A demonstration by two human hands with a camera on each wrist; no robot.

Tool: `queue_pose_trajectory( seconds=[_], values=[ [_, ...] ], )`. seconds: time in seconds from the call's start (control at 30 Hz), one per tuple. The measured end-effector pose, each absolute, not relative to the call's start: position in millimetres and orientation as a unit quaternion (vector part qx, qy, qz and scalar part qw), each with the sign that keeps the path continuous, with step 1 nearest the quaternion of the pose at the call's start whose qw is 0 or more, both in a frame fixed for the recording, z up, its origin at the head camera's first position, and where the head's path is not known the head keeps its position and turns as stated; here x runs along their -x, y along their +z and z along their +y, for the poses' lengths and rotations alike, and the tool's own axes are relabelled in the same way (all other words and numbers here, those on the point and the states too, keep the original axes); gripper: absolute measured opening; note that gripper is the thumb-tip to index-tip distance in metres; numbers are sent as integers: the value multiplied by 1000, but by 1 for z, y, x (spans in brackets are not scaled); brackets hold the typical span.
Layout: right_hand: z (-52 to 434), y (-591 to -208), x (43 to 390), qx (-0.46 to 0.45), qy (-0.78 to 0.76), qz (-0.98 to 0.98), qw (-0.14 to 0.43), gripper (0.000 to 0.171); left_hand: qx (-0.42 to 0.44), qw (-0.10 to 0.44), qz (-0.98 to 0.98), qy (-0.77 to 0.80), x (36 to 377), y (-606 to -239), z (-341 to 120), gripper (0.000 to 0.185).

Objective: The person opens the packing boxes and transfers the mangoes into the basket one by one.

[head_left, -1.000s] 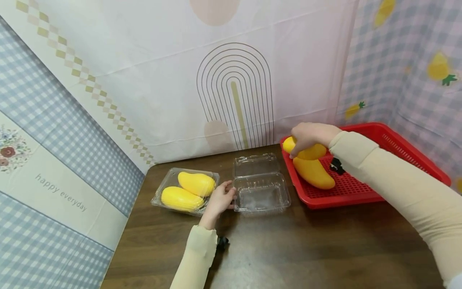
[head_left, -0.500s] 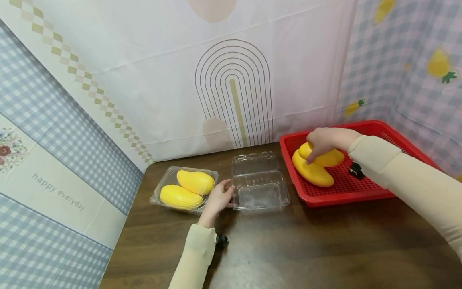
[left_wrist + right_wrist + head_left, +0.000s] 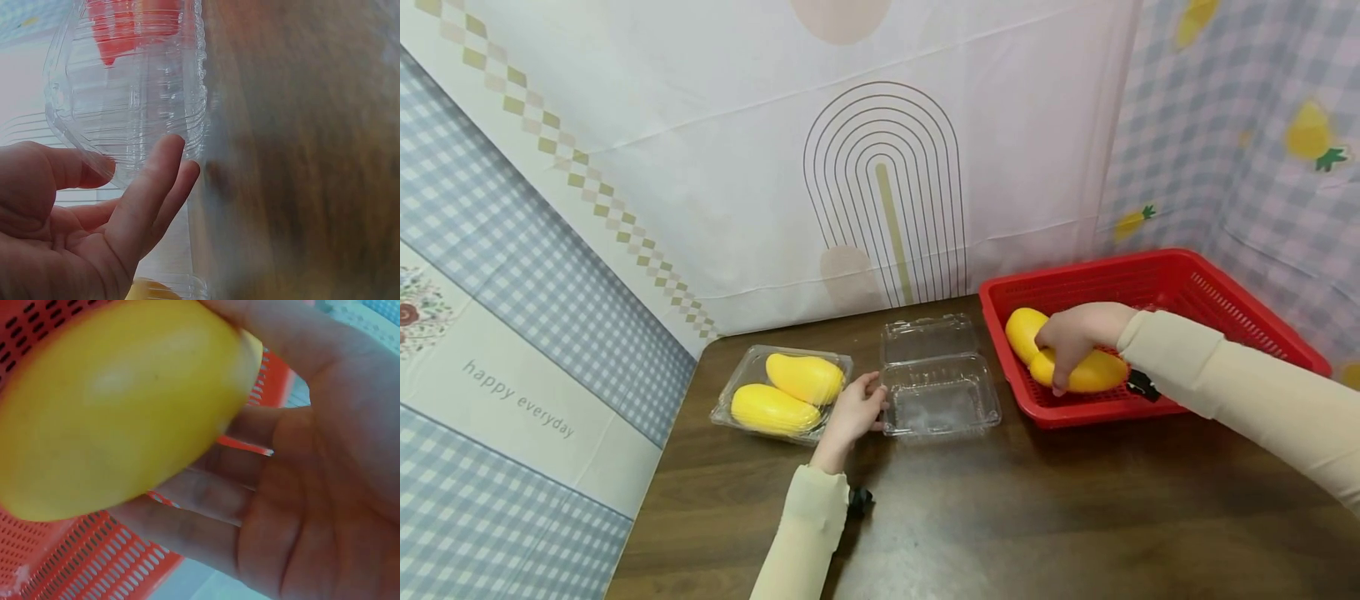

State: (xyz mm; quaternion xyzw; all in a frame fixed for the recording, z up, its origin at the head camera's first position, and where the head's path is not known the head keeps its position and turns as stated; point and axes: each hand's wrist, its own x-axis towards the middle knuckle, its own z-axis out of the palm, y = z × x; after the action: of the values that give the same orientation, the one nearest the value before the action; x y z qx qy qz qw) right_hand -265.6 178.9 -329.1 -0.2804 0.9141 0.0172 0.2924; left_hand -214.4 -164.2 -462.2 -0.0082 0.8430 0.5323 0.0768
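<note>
Mango point(image 3: 1090, 375) half hidden by right hand point(image 3: 1075, 333)

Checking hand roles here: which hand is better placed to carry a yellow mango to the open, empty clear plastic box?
Right hand: it grips a yellow mango in the red basket. Left hand steadies the clear box.
</note>
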Motion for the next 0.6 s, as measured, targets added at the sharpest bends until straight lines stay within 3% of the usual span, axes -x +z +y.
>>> queue_pose_trajectory(
  seconds=[0.4, 0.6],
  values=[
    [169, -345, 265, 271, 24, 895, 353, 66, 14, 76, 838, 541, 212, -463, -164, 47],
    [170, -347, 263, 273, 25, 899, 341, 45, 12, 72, 827, 557, 216, -464, -163, 47]
  ],
)
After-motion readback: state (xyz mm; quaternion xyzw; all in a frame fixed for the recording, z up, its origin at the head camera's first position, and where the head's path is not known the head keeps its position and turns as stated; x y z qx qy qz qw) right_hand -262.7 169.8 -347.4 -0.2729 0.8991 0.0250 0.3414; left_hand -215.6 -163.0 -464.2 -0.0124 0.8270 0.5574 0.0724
